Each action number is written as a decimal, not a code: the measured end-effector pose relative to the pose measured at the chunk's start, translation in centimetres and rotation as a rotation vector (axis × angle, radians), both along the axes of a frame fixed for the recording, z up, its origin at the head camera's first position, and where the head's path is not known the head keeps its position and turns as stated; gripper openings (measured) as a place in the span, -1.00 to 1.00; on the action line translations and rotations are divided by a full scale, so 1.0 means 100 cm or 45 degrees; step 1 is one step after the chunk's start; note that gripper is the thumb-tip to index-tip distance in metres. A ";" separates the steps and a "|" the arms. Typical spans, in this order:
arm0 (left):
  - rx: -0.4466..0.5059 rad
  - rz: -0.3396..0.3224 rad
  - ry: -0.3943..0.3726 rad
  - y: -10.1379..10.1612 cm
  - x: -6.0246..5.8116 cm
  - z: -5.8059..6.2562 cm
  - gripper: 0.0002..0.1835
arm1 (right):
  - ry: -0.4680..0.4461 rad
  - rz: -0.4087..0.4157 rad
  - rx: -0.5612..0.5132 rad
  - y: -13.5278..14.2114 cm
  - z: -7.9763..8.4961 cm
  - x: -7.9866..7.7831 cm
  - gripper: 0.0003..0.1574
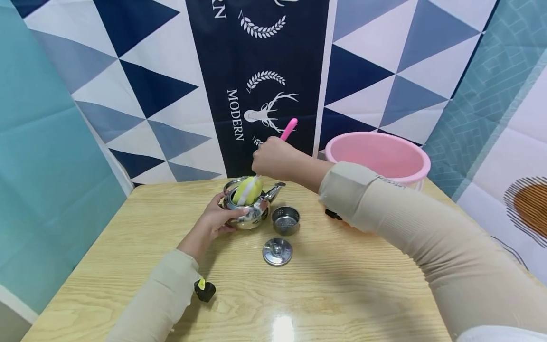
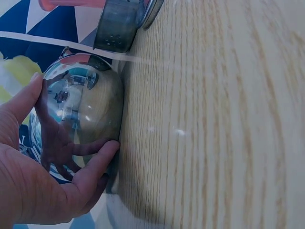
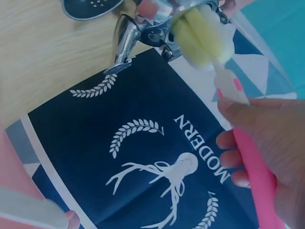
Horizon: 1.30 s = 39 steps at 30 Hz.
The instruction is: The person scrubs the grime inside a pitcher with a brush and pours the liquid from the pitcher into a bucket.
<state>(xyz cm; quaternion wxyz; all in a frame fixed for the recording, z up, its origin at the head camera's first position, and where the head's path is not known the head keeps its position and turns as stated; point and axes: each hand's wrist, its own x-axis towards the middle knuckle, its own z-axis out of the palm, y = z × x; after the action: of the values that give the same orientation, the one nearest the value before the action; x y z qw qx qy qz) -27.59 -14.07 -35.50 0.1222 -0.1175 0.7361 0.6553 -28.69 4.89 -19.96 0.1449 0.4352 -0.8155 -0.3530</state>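
A shiny metal teapot [image 1: 248, 221] stands on the wooden table with its top uncovered and its spout to the right. My left hand [image 1: 215, 216] holds its body from the left side; in the left wrist view the thumb lies near the rim and the fingers [image 2: 97, 164] curve low around the belly. Above the pot, my right hand [image 1: 273, 156] grips the pink handle [image 3: 255, 171] of a sponge brush. The yellow-and-white sponge head [image 1: 249, 190] sits in the teapot's mouth, its lower end hidden inside.
Just right of the teapot is a perforated metal strainer cup [image 1: 286, 221], with a round metal lid [image 1: 277, 252] lying nearer to me. A pink basin [image 1: 378, 156] stands at the table's back right, partly behind my right sleeve. Patterned cloth [image 1: 166, 90] hangs along the back edge.
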 end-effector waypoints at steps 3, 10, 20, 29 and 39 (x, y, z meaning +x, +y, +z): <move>0.005 -0.003 0.009 -0.001 0.001 0.000 0.03 | -0.020 0.019 0.035 -0.008 -0.003 -0.005 -0.88; -0.008 0.000 0.001 -0.002 0.001 -0.001 0.04 | -0.092 0.048 0.049 -0.017 -0.009 -0.011 -0.87; -0.005 0.001 0.008 -0.004 0.002 -0.001 0.03 | -0.180 0.039 0.032 -0.022 -0.027 -0.012 -0.86; 0.008 -0.015 0.003 -0.002 -0.002 -0.002 0.06 | -0.137 0.046 0.048 -0.019 -0.042 -0.005 -0.36; 0.003 -0.027 0.009 -0.001 -0.002 0.000 0.05 | 0.049 0.005 0.058 -0.026 -0.054 0.006 -0.23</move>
<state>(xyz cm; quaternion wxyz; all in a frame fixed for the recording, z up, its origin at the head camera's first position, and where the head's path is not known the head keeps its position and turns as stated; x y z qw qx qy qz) -27.80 -14.18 -35.53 0.1267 -0.1074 0.7368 0.6554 -28.11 2.32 -25.32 0.1514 0.4332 -0.8034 -0.3794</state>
